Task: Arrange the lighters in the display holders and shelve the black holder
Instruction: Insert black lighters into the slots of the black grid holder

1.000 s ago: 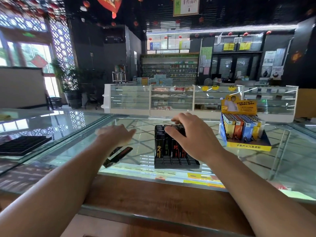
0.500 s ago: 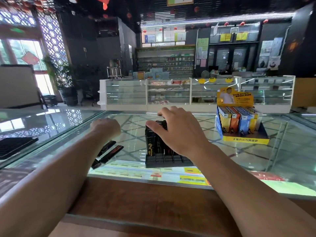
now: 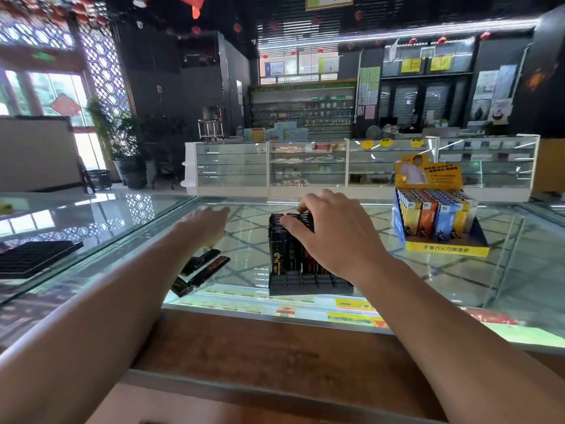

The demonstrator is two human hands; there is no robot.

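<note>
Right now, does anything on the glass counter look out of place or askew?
Yes. A few loose lighters lie flat and slanted on the glass counter, left of the black holder, whose front slots are empty. The lighters in the yellow box stand upright in neat rows.

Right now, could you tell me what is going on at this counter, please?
A person is stocking the black holder on the glass counter. Their right hand curls over the tops of the black lighters standing in it; its front slots are empty. The left hand reaches out open near the loose lighters lying left of the holder.
</note>
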